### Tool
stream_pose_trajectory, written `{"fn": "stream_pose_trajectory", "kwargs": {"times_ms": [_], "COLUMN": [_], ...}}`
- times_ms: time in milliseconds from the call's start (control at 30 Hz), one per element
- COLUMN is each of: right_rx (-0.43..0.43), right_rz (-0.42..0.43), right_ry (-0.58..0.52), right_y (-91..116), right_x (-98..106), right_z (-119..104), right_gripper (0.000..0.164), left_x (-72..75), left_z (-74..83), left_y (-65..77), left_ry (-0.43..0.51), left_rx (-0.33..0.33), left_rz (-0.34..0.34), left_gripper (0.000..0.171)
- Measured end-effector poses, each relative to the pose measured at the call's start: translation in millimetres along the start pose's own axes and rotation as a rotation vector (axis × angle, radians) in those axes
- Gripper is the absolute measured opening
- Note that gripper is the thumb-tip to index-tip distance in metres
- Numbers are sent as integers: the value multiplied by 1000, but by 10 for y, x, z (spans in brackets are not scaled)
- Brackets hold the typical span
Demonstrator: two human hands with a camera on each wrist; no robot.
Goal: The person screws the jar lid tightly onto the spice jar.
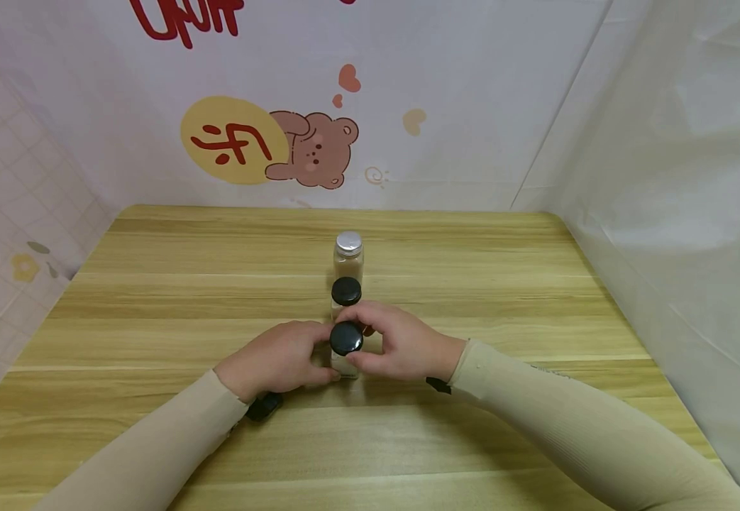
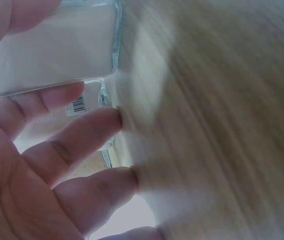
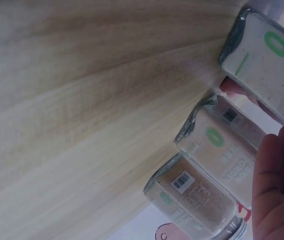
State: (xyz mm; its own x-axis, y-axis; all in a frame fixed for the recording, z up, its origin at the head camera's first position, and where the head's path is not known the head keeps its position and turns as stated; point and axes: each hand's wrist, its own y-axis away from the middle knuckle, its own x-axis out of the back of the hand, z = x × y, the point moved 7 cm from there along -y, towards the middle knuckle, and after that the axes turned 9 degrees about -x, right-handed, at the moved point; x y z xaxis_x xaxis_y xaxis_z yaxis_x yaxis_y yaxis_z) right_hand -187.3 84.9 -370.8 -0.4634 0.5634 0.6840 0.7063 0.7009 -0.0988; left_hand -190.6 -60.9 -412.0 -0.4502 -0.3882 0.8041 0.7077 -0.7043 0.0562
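Three glass spice jars stand in a row running away from me on the table. Closest is a black-lidded jar (image 1: pixel 347 338) of pale powder, held between my two hands. My left hand (image 1: pixel 283 355) grips its left side low down, thumb in front and index finger behind. From the right, my right hand (image 1: pixel 404 344) curves its thumb and index finger round it just below the lid. Right behind stands a second black-lidded jar (image 3: pixel 217 145), its label seeming to read onion powder. Farthest is a silver-capped jar (image 1: pixel 348 266) of brownish powder.
The wood-grain table (image 1: pixel 472 284) spreads out on both sides of the row. A printed backdrop with a bear (image 1: pixel 321 149) rises behind its far edge. White sheeting (image 1: pixel 682 177) hangs along the right side.
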Motion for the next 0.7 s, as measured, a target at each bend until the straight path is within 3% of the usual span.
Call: {"fn": "stream_pose_trajectory", "kwargs": {"times_ms": [333,700], "right_rx": [-10,-31], "right_rz": [-10,-10], "right_ry": [-1,-21], "right_y": [6,1], "right_x": [6,0], "right_z": [6,6], "right_gripper": [48,39], "left_x": [5,3], "left_z": [10,-1], "left_y": [0,-4], "left_ry": [-45,-33], "left_rx": [-18,-5], "left_rz": [5,3], "left_gripper": [32,33]}}
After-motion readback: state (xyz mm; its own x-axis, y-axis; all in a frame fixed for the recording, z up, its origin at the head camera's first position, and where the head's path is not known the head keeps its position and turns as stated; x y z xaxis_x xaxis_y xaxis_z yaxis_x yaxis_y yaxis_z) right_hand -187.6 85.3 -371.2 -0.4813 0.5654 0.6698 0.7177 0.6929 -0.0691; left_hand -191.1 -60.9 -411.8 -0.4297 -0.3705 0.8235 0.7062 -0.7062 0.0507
